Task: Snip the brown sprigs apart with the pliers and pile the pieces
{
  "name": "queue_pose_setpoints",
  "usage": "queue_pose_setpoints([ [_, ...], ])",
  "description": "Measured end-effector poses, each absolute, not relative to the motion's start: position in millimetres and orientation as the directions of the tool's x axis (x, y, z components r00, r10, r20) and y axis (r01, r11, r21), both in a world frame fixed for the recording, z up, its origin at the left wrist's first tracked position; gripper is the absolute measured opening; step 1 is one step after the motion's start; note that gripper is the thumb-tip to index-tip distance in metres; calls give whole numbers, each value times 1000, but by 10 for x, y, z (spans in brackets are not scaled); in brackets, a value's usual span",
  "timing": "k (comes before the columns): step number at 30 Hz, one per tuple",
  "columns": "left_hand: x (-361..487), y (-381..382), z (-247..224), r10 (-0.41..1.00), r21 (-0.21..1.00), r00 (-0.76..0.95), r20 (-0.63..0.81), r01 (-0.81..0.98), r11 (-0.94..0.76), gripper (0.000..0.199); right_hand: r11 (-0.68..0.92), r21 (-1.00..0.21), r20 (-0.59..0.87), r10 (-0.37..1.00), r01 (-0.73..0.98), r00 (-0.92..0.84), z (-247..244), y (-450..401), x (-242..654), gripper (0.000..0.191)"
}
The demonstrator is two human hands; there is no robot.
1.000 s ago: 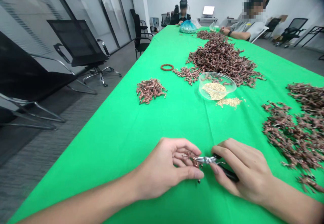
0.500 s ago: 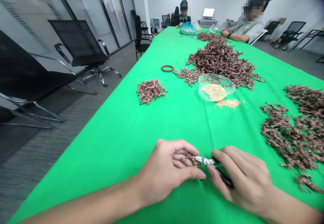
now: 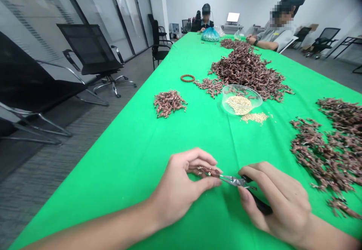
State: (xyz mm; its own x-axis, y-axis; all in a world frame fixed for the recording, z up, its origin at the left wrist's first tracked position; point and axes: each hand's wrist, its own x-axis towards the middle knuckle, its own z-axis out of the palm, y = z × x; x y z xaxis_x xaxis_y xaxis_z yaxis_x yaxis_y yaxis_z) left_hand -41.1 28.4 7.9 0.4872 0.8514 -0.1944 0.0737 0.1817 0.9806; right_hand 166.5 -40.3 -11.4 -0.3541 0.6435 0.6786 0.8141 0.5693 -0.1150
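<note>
The left hand's grip is closed, thumb and fingers pinching a small wire piece of twisted copper colour, held just above the worktop. The right hand's grip is clamped around the black handles of the pliers, whose steel jaws stand nearly together, their tips at the wire piece, between the hands.

The worktop is long and covered in bright green cloth, with soft creases running away from the hands. Its left edge runs diagonally from near left to far, above a grey carpet. Black mesh chairs stand along a glass wall beyond that edge. Green cloth stretches from the left forearm to this edge.

Going rightward on the far side, there is a small heap of wiry copper pieces, then a bead ring. Beyond them lies a large, spiky heap, and a clear glass bowl holds pale beads, with more scattered beside it. A loose, tangled heap lies just right of the right hand. At the far end, one co-worker sits behind a blue bag, and another sits along the right edge.
</note>
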Motion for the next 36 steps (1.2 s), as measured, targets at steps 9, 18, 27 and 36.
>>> queue_pose_setpoints([
  [9, -418, 271, 85, 857, 984, 484, -178, 61, 170, 25, 608, -176, 667, 652, 774, -361, -131, -430, 1680, 20],
  [18, -451, 270, 84, 790, 987, 610, -63, 153, -39, 22, 575, -287, 642, 709, 766, -292, -159, -367, 1699, 19],
  [27, -499, 208, 65, 670, 957, 742, 2, 194, -217, 49, 610, -183, 593, 694, 771, -408, -185, -380, 1668, 19],
  [36, -500, 202, 90, 616, 945, 788, 7, 196, -261, 51, 624, -87, 622, 643, 777, -446, -201, -381, 1667, 23],
])
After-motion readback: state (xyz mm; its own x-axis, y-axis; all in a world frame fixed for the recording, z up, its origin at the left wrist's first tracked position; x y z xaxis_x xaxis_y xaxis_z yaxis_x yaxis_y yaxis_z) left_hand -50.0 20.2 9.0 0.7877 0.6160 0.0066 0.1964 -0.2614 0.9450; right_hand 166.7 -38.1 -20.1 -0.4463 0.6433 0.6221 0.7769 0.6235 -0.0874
